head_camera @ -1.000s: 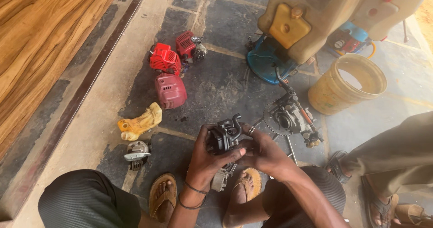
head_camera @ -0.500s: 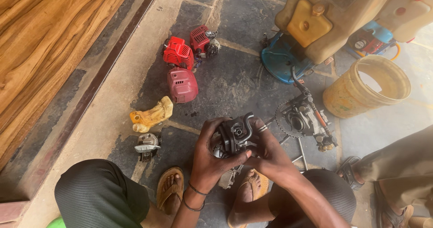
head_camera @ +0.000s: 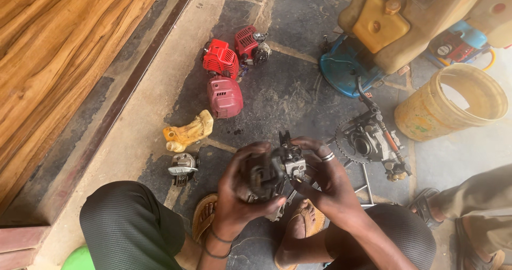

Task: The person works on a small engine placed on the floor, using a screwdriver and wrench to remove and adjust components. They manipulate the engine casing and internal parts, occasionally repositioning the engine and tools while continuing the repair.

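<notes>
Both hands grip a small engine part, a dark metal block with a silvery carburettor-like face, held above the stone floor between the person's knees. The left hand wraps it from the near side, fingers curled tight around its dark body. The right hand, with a ring on one finger, closes over the silvery side, its fingertips pinched on the part.

Taking the engine part as the landmark: beyond it and to its left lie two red engine covers and a maroon cover just beneath them. Nearer, to its left, sits a yellow plastic fuel tank, and just below that a small grey metal piece. To its right, close by, rests a larger engine assembly with a toothed sprocket wheel, touching the floor. Farther right stands a yellow bucket, and beyond that a blue-based machine partly covered by a tan plastic tank. Under the part are the person's sandalled feet. At far right, another person's leg and sandal enter.
</notes>
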